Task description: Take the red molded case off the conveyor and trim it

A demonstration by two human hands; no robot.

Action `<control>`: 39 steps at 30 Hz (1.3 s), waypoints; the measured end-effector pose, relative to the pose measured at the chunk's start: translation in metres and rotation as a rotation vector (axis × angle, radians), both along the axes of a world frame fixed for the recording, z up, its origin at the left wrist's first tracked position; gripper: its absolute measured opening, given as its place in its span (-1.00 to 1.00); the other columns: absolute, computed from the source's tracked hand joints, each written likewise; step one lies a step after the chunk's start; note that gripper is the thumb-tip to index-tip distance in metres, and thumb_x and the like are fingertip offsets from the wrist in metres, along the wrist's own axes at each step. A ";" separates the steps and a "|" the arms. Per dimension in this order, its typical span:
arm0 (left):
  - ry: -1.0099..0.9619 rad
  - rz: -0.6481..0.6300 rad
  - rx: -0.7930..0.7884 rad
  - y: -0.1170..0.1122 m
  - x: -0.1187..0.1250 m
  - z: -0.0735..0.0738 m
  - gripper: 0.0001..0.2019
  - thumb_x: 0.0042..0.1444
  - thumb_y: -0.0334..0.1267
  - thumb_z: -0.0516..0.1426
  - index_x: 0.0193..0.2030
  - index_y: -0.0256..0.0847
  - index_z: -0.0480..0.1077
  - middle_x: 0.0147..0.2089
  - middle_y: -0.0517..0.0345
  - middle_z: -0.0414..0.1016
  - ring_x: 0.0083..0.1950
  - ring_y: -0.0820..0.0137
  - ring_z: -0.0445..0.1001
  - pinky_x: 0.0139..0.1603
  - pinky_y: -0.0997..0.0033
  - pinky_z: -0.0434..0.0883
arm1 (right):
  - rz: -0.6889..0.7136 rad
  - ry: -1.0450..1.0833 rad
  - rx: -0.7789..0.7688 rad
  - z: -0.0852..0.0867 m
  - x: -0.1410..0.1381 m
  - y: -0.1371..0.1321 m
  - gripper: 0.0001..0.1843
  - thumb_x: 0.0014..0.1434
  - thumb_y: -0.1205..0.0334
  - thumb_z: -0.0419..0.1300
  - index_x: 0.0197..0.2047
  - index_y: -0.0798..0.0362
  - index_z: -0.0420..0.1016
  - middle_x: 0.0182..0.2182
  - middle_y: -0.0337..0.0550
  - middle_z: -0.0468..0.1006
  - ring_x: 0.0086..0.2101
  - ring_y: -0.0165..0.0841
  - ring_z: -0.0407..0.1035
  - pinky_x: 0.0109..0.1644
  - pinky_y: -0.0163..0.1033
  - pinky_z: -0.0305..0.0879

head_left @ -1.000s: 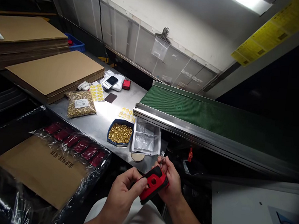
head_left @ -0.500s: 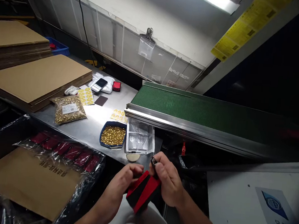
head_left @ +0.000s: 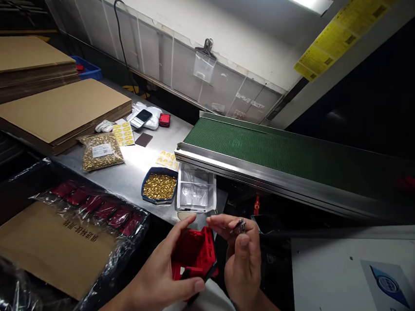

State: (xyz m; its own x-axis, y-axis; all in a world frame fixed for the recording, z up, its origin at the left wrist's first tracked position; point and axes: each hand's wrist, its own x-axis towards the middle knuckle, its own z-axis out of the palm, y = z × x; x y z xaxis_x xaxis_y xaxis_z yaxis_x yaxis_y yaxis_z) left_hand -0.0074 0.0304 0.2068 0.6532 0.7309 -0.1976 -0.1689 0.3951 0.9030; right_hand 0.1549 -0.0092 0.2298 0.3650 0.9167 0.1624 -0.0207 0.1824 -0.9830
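My left hand (head_left: 159, 270) is wrapped round a red and black plastic housing (head_left: 203, 253), with the thumb across its near side. The housing's hollow red inside faces up and toward the left. Just right of it is my right hand (head_left: 245, 271), with a small shiny metal tool (head_left: 240, 225) held among its curled fingers. The tool's exact kind is too small to make out. Its fingertips reach toward the top of the housing, and I cannot tell whether they touch it. Beyond the hands stand a blue tray of small gold-coloured pieces (head_left: 159, 186) and a white tray (head_left: 213, 200) with clear plastic bags.
A green conveyor belt (head_left: 245, 147) runs off to the right. At left, a plastic-lined box (head_left: 48, 247) holds wrapped dark red items and cardboard. Cardboard sheets (head_left: 61, 107) and a bag of gold pieces (head_left: 103, 153) lie on the metal table (head_left: 128, 175).
The housing has turned so its open red inside shows, and my left hand now grips round it. My right hand has moved right, off the housing, carrying the metal tool.
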 end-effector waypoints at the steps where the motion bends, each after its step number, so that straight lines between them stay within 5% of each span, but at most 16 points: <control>1: -0.002 0.011 -0.002 -0.001 0.000 -0.001 -0.06 -0.01 -0.14 0.37 0.40 -0.10 -0.07 0.16 -0.10 0.37 0.09 0.13 0.44 0.11 0.19 0.41 | 0.004 0.020 0.003 0.005 0.000 -0.003 -0.72 0.45 0.03 -0.14 -0.03 -0.06 0.31 -0.04 -0.01 0.48 -0.04 -0.14 0.44 0.10 0.16 0.39; 5: 0.095 0.085 0.056 -0.005 -0.002 -0.007 -0.11 0.03 -0.14 0.35 0.40 -0.03 -0.05 0.28 -0.14 0.26 0.18 0.04 0.39 0.09 0.18 0.45 | 0.070 0.126 0.109 0.025 -0.001 -0.019 -0.70 0.39 -0.11 -0.10 -0.05 -0.15 0.30 -0.11 0.00 0.53 -0.13 -0.07 0.49 -0.21 0.05 0.53; 8: 0.195 0.132 0.149 -0.007 -0.005 -0.008 -0.13 0.04 -0.26 0.33 0.40 0.05 -0.05 0.29 -0.09 0.23 0.17 0.05 0.39 0.09 0.17 0.45 | 0.048 0.141 0.145 0.024 0.001 -0.025 -0.71 0.39 -0.11 -0.09 -0.07 -0.17 0.31 -0.22 -0.03 0.55 -0.27 -0.13 0.49 -0.42 -0.13 0.45; 13: 0.299 0.195 0.347 -0.004 -0.005 0.000 -0.14 -0.03 -0.45 0.27 0.37 0.09 0.02 0.21 -0.01 0.24 0.11 0.12 0.41 0.11 0.16 0.45 | 0.017 0.113 -0.060 -0.003 0.010 -0.023 -0.74 0.43 0.02 -0.10 -0.09 -0.09 0.34 -0.30 -0.13 0.45 -0.39 -0.33 0.38 -0.39 -0.24 0.33; 17: 0.240 0.195 0.299 -0.002 -0.007 0.004 -0.24 0.04 -0.38 0.26 0.35 0.07 0.08 0.14 0.00 0.27 0.06 0.14 0.42 0.11 0.15 0.46 | 0.133 -0.112 -0.154 -0.013 0.025 -0.021 -0.84 0.32 0.14 0.17 -0.04 -0.09 0.45 -0.31 -0.18 0.39 -0.41 -0.42 0.28 -0.37 -0.31 0.26; 22: 0.069 0.130 0.166 -0.001 -0.010 0.008 -0.36 0.13 -0.14 0.25 0.34 0.07 0.15 0.16 0.00 0.25 0.05 0.13 0.42 0.00 0.25 0.50 | 0.174 -0.458 -0.061 -0.002 0.045 -0.015 -0.71 0.33 0.23 0.15 0.09 -0.14 0.50 -0.20 -0.12 0.40 -0.30 -0.38 0.33 -0.28 -0.27 0.30; 26: 0.076 0.112 0.163 -0.003 -0.006 0.012 -0.31 0.09 -0.33 0.24 0.33 0.15 0.14 0.14 0.02 0.25 0.01 0.15 0.45 -0.02 0.21 0.55 | 0.126 -0.425 -0.090 0.010 0.045 -0.013 -0.68 0.32 0.20 0.17 0.13 -0.17 0.46 -0.19 -0.13 0.42 -0.33 -0.40 0.35 -0.33 -0.33 0.32; 32: 0.262 0.117 0.520 -0.007 -0.005 0.016 -0.12 -0.12 -0.53 0.27 0.32 0.21 0.14 0.27 0.04 0.11 0.19 0.05 0.36 0.05 0.25 0.54 | 0.089 -0.102 -0.205 0.024 0.040 -0.008 -0.73 0.14 0.05 0.36 -0.14 -0.06 0.47 -0.32 -0.19 0.43 -0.45 -0.44 0.31 -0.41 -0.37 0.33; 39: 0.243 0.201 0.755 -0.009 -0.002 0.020 -0.22 -0.06 -0.35 0.35 0.32 0.05 0.22 0.23 -0.05 0.25 0.28 -0.04 0.26 0.30 0.10 0.33 | 0.115 -0.151 -0.157 0.034 0.039 -0.009 -0.72 0.20 -0.04 0.30 -0.15 -0.06 0.48 -0.26 -0.13 0.57 -0.28 -0.32 0.49 -0.20 -0.31 0.45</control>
